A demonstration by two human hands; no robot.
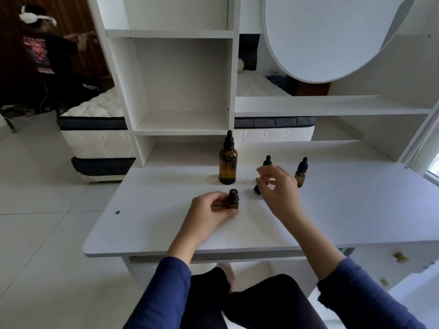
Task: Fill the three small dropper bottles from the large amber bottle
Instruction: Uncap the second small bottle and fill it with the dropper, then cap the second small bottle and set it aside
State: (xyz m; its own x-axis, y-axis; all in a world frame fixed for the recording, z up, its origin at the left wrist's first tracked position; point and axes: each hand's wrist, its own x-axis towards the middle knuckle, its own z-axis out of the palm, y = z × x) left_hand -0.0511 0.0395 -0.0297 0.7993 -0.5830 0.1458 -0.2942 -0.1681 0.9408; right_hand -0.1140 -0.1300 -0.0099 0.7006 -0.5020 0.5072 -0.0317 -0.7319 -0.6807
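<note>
Gripping the uncapped small dropper bottle [233, 200] in the left hand [209, 211], upright on the table [154, 224], mouth up. Right hand [278, 189] loose-fingered, holding nothing, beside the black dropper cap [256, 189]. Behind, upright and capped: large amber bottle [228, 163], second small bottle [267, 161], third small bottle [301, 173].

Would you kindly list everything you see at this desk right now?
Large amber bottle: one, amber, black dropper cap, back centre.
Uncapped small dropper bottle: one, amber, front centre.
Capped small dropper bottle: one, amber, far right.
Half-hidden small dropper bottle: one, black cap showing, centre right.
Loose dropper cap: one, black, lying centre right.
Desk: one, white.
Shelf unit: one, white, behind desk.
Person: one, dark clothes, far left background.
Left hand: one, gripping uncapped bottle.
Right hand: one, relaxed, empty, above loose cap.
</note>
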